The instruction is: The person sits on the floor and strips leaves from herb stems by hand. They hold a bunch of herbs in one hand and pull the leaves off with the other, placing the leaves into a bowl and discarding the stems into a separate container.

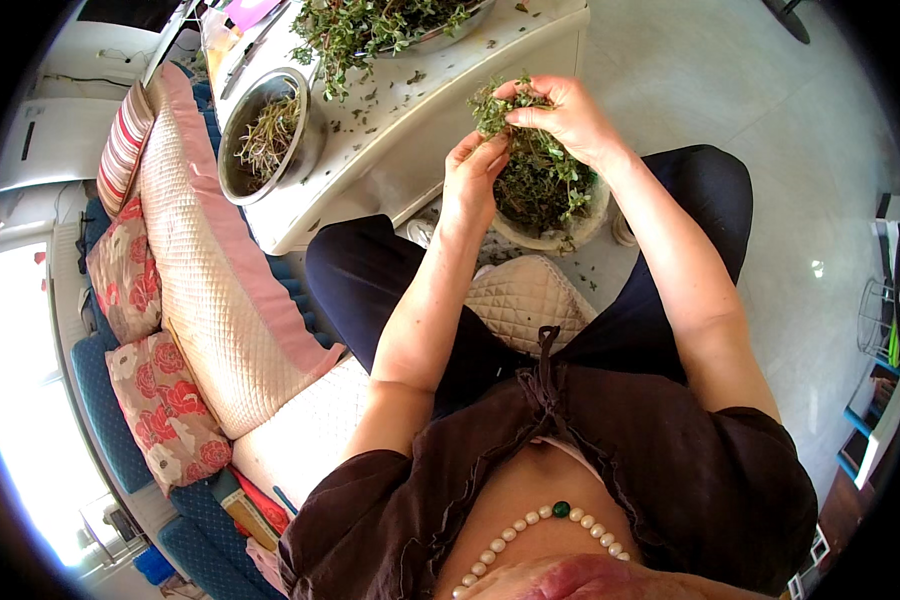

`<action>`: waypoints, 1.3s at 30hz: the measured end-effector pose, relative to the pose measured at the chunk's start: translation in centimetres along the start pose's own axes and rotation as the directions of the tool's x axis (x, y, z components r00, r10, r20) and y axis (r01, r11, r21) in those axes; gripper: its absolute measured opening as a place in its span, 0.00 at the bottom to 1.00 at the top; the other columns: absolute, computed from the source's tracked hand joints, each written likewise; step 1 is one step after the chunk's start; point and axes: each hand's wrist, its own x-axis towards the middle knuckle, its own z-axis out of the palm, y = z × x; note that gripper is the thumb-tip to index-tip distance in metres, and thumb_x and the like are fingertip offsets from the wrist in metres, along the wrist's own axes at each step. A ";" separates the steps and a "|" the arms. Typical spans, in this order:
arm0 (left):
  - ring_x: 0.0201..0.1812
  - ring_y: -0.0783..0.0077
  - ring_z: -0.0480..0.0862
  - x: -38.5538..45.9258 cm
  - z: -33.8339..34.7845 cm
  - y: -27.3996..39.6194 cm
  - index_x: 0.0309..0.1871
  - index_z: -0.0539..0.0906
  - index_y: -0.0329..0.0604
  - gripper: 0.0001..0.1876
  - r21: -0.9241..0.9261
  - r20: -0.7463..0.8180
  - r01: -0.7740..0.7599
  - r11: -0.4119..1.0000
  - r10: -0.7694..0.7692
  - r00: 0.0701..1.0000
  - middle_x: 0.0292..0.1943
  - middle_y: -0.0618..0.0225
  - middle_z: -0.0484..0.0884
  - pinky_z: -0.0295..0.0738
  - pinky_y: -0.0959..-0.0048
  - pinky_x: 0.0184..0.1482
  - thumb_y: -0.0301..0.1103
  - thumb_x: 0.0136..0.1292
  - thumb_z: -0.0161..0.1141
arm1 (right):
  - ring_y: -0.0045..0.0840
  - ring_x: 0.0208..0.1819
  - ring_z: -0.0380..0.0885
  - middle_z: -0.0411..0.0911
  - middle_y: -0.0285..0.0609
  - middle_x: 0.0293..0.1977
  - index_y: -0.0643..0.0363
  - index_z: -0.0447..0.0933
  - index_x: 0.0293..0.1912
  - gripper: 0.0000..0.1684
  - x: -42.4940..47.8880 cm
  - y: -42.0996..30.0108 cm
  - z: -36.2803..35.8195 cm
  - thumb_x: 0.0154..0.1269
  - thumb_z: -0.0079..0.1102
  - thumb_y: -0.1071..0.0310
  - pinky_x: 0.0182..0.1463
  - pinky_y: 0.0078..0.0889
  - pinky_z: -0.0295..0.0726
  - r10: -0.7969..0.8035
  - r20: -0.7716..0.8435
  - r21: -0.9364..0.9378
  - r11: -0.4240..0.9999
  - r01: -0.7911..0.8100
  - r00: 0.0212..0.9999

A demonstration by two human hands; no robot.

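Note:
Between my two hands is a small bunch of leafy green sprigs. My left hand pinches it from below at the stems, while the fingers and thumb of my right hand close on its leafy top. Beneath the hands, between my knees, a pale round basin holds a heap of dark green leafy stems. To the left on the white table stands a metal pot with bare, yellowish stems in it. Farther back, leafy greens spill over the rim of a metal bowl.
Loose leaves lie scattered over the tabletop and on the floor below. A sofa with a quilted cover and patterned cushions runs along the left. A quilted seat edge shows between my legs. At the right is a shelf rack.

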 end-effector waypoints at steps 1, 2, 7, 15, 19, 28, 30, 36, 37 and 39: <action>0.46 0.71 0.82 0.1 -0.1 -0.1 0.45 0.81 0.40 0.09 0.006 0.011 -0.017 1.000 0.017 1.000 0.41 0.67 0.84 0.73 0.69 0.51 0.28 0.63 0.58 | 0.18 0.41 0.78 0.80 0.39 0.39 0.64 0.79 0.47 0.15 0.0 0.1 0.1 0.58 0.61 0.80 0.47 0.20 0.77 -0.003 0.004 0.004 1.000 0.003 1.000; 0.45 0.71 0.82 0.2 -0.3 -0.2 0.45 0.82 0.40 0.09 0.012 0.022 -0.033 0.999 0.033 0.999 0.41 0.67 0.84 0.74 0.69 0.50 0.27 0.63 0.58 | 0.18 0.41 0.78 0.80 0.39 0.40 0.64 0.79 0.47 0.15 0.0 0.1 0.1 0.58 0.61 0.80 0.48 0.21 0.77 -0.006 0.007 0.008 1.000 0.006 1.000; 0.40 0.73 0.83 0.2 -0.4 0.0 0.43 0.84 0.40 0.08 0.035 0.011 -0.053 0.998 0.052 0.999 0.38 0.66 0.85 0.76 0.72 0.46 0.25 0.61 0.60 | 0.18 0.41 0.78 0.80 0.39 0.39 0.64 0.79 0.46 0.14 0.0 0.4 0.3 0.58 0.61 0.79 0.48 0.20 0.77 0.002 0.025 0.010 1.000 -0.002 1.000; 0.42 0.74 0.82 0.2 -0.3 0.7 0.41 0.84 0.41 0.08 0.068 0.011 -0.105 0.992 0.104 0.994 0.37 0.69 0.84 0.74 0.72 0.49 0.24 0.57 0.60 | 0.17 0.40 0.78 0.82 0.38 0.37 0.63 0.80 0.46 0.13 -0.2 0.2 0.6 0.59 0.62 0.77 0.46 0.20 0.77 0.014 0.057 -0.048 0.999 -0.012 0.998; 0.36 0.77 0.81 0.0 0.4 0.8 0.39 0.83 0.39 0.07 -0.033 -0.018 -0.129 0.991 0.129 0.992 0.34 0.70 0.83 0.73 0.77 0.44 0.22 0.57 0.59 | 0.16 0.39 0.78 0.82 0.37 0.37 0.63 0.80 0.46 0.13 0.0 0.6 0.2 0.60 0.62 0.75 0.45 0.20 0.77 0.015 0.072 0.010 1.000 -0.016 0.997; 0.36 0.73 0.83 -1.2 -1.8 8.5 0.42 0.82 0.33 0.08 0.639 0.022 -0.399 0.657 0.504 0.863 0.33 0.64 0.84 0.76 0.75 0.44 0.22 0.60 0.57 | 0.13 0.33 0.78 0.80 0.33 0.34 0.59 0.79 0.49 0.14 -0.1 -1.3 -0.8 0.62 0.63 0.71 0.34 0.11 0.74 0.131 0.009 0.146 0.981 -0.131 0.991; 0.35 0.76 0.82 -0.4 -4.2 11.9 0.41 0.83 0.32 0.08 0.699 0.016 -0.504 0.507 0.694 0.720 0.33 0.64 0.84 0.76 0.78 0.42 0.21 0.59 0.59 | 0.13 0.33 0.78 0.80 0.33 0.35 0.59 0.79 0.49 0.14 0.0 -0.6 -1.4 0.63 0.62 0.71 0.32 0.10 0.73 0.099 0.012 0.144 0.985 -0.100 0.995; 0.39 0.68 0.82 1.9 -14.1 20.9 0.41 0.84 0.34 0.11 0.953 -0.047 -0.227 0.203 0.834 0.549 0.38 0.59 0.84 0.77 0.73 0.41 0.25 0.53 0.62 | 0.13 0.35 0.80 0.81 0.34 0.37 0.60 0.78 0.50 0.15 0.0 -1.0 -1.0 0.63 0.61 0.72 0.29 0.08 0.70 0.124 0.038 0.184 0.974 -0.129 0.992; 0.41 0.66 0.81 1.9 -14.7 20.8 0.42 0.84 0.34 0.12 0.990 0.047 -0.142 0.023 0.883 0.467 0.40 0.58 0.82 0.77 0.71 0.41 0.26 0.52 0.62 | 0.13 0.35 0.80 0.81 0.35 0.37 0.60 0.78 0.50 0.15 0.1 -1.0 -1.0 0.63 0.61 0.72 0.29 0.08 0.70 0.111 0.040 0.191 0.975 -0.117 0.993; 0.45 0.61 0.80 2.0 -15.3 20.3 0.42 0.83 0.35 0.14 0.949 0.269 0.074 -0.308 0.906 0.328 0.44 0.55 0.79 0.77 0.69 0.43 0.27 0.50 0.63 | 0.15 0.35 0.80 0.81 0.36 0.38 0.61 0.78 0.50 0.15 0.1 -1.0 -0.7 0.63 0.61 0.72 0.30 0.09 0.72 0.130 0.005 0.216 0.968 -0.128 0.992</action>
